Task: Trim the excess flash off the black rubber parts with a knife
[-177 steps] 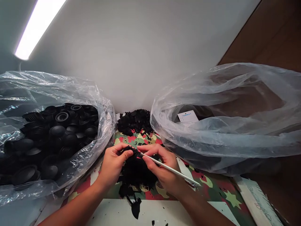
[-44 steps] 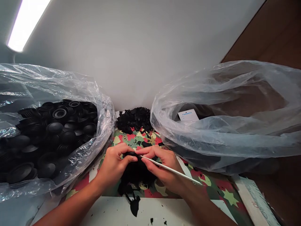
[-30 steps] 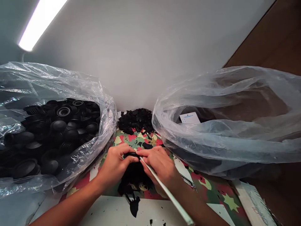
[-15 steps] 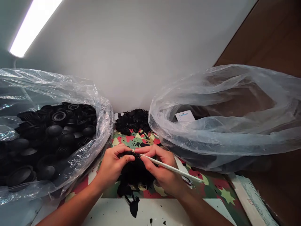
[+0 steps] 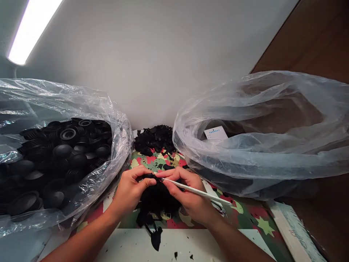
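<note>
Between thumb and fingers, my left hand [image 5: 133, 187] pinches a small black rubber-looking part [image 5: 148, 177]; my fingers hide much of it. My right hand [image 5: 188, 191] is closed around a thin white stick-like tool [image 5: 199, 191], whose tip meets the black part near my left thumb. Under both hands lies a heap of black scraps [image 5: 159, 203]. One flat black scrap [image 5: 156, 238] hangs out over the white board [image 5: 131, 245] in front. Beside my right wrist, a small metal-and-dark tool [image 5: 219, 208] is partly hidden.
A clear plastic bag [image 5: 120, 142] full of black ribbed rubber parts [image 5: 65, 156] stands at left. Another clear bag [image 5: 245, 163] at right has a white card [image 5: 216, 133] inside. More black scraps [image 5: 155, 138] pile against the wall, on a camouflage-patterned cloth [image 5: 261, 222].
The white tool has tilted slightly, its rear end shifting a little left and up. Both hands stay almost in place on the black part. The view has shifted slightly.
</note>
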### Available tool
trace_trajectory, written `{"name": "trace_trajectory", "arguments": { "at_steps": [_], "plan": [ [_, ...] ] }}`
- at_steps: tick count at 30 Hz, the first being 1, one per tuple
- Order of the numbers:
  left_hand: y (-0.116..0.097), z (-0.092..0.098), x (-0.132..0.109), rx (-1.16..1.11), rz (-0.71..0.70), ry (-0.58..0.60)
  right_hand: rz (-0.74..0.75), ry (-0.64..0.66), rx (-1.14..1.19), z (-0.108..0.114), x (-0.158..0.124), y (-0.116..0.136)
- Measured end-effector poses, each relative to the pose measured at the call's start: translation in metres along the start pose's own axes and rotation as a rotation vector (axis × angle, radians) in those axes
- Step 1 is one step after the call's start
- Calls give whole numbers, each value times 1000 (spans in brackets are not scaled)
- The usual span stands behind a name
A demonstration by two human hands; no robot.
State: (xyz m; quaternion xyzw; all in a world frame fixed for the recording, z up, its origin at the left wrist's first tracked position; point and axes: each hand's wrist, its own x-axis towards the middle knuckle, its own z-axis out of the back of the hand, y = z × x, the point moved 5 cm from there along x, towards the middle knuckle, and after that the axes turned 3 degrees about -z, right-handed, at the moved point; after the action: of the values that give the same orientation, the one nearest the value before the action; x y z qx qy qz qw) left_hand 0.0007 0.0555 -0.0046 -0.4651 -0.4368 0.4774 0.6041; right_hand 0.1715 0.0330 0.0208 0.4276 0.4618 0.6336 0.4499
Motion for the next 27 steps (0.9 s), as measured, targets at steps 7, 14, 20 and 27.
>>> {"name": "trace_trajectory", "arguments": {
  "at_steps": [7,14,20,27],
  "plan": [
    [0,1,0,-13,7,-18,35,-14,-22,-4,-2,-1],
    [-3,-3,-2,-40,19,32,435,-240,-461,-12,-2,-1],
    [6,1,-1,-191,25,45,112,-233,-398,13,9,-8],
    [5,-3,-3,-317,-99,104,-38,-204,-302,15,4,-7]
  ]
}}
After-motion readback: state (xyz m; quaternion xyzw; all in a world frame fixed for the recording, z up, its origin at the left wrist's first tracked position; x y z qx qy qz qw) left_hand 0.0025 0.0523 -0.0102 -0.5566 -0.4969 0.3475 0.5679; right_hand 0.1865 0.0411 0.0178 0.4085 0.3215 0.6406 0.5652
